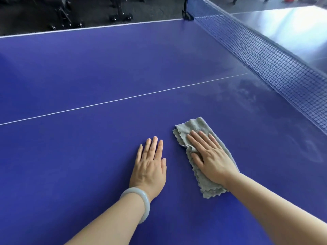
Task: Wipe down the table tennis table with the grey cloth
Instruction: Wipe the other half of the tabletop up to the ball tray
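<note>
Right hand (210, 160): flat, fingers straight, pressing the folded cloth (198, 156) on the table (88, 76) near the net (274, 68).
Left hand (150, 163): flat on the bare top — holding nothing.
Risk: cloth may bunch or slide free under an uneven push, leaving streaks.
Obstacle: net blocks the far half; dull smears lie beside it.

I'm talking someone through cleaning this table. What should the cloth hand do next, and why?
Probably slide the right hand, pressed flat on the folded grey cloth, forward and rightward toward the net. Cloudy smears show on the table there, just beyond the cloth. The left hand lies flat on the bare surface and looks able to brace the reach.
</note>
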`<action>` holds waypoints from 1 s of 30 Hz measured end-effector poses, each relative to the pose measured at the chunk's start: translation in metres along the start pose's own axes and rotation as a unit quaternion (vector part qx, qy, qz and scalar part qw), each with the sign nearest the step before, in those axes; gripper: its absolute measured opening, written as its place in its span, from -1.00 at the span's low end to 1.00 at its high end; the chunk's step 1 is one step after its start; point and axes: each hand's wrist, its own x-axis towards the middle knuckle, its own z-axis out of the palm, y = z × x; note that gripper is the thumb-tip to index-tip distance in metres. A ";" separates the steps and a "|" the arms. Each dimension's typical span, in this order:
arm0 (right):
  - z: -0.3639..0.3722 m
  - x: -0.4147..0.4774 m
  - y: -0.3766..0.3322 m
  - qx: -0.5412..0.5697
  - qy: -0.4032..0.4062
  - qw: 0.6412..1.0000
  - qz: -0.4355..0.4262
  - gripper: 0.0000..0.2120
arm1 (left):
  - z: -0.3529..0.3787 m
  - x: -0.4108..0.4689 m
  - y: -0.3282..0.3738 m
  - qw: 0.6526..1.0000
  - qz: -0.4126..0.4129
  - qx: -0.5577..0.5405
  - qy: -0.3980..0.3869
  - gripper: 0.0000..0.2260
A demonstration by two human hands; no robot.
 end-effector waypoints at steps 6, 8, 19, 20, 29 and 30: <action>-0.007 0.053 0.030 0.032 0.031 0.955 0.293 -0.42 | -0.001 0.001 0.000 1.000 -0.001 -0.010 -0.019 -0.41; 0.001 0.062 0.000 0.033 0.032 0.977 0.207 -0.42 | -0.002 0.002 -0.001 1.000 -0.001 -0.018 -0.023 -0.43; -0.025 0.010 0.109 -0.005 0.033 0.951 0.308 -0.42 | -0.001 0.002 -0.002 1.000 -0.001 -0.016 -0.015 -0.40; -0.023 0.012 0.097 0.003 0.026 0.939 0.342 -0.41 | 0.000 0.002 -0.002 1.000 0.000 -0.014 -0.014 -0.39; 0.019 -0.051 -0.064 -0.009 0.000 0.995 0.097 -0.40 | 0.002 0.002 -0.002 1.000 -0.002 -0.021 0.000 -0.46; 0.018 -0.051 -0.061 -0.015 0.001 0.995 0.097 -0.40 | 0.002 0.002 -0.002 1.000 -0.001 -0.020 0.002 -0.45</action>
